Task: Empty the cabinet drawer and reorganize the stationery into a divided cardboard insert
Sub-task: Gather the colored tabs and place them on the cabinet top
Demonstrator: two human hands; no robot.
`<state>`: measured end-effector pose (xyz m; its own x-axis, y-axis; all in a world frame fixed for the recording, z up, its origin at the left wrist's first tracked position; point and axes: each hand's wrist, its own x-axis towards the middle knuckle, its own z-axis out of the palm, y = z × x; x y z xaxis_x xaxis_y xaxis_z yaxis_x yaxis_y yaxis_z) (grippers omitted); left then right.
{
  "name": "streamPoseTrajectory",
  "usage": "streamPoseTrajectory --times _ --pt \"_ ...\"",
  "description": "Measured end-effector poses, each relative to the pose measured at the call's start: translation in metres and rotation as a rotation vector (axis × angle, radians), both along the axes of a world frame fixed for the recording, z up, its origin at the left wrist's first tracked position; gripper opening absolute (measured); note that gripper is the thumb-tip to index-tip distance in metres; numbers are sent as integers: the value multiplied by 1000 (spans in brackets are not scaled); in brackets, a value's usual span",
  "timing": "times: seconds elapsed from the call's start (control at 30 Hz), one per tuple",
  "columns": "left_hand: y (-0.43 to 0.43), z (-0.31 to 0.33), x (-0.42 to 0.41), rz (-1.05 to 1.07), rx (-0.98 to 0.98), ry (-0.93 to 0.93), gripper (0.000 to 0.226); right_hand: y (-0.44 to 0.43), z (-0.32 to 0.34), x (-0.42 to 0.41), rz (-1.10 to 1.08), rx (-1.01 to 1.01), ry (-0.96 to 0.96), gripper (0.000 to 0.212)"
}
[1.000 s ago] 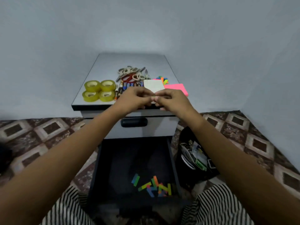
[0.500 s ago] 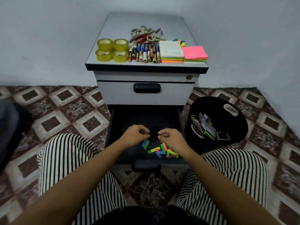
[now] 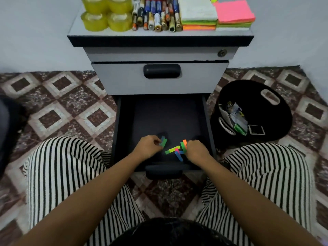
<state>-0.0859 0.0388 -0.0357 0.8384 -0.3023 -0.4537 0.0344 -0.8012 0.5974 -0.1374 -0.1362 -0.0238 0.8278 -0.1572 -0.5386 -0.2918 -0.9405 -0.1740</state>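
Patterned floor tiles (image 3: pixel 71 107) are surrounding the open drawer (image 3: pixel 168 118), where your left hand (image 3: pixel 149 148) is pinching blue and green tabs (image 3: pixel 163 142) near its front. Your right hand (image 3: pixel 196 150) is curling over the loose sticky tabs (image 3: pixel 173 150), hiding some; whether it is gripping any is unclear.

Pale grey wall (image 3: pixel 35 32), brown diamond-pattern floor tiles (image 3: pixel 71 107), blk bin (image 3: pixel 280 118) rt of cabinet (image 3: pixel 159 87).
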Motion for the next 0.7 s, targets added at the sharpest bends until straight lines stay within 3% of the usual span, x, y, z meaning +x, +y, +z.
streamPoseTrajectory --times 0.2,0.4,0.6,0.7 --pt "0 -21 5 -10 81 -5 26 0 -13 9 79 -108 92 29" --pt "-8 -35 10 -27 152 -27 20 -5 -16 9 78 -190 68 32" --pt "-15 -39 17 -64 213 -31 55 -5 -19 8 52 -164 69 18" --pt "-16 -40 17 -121 256 -34 56 -6 -20 9 47 -149 71 21"
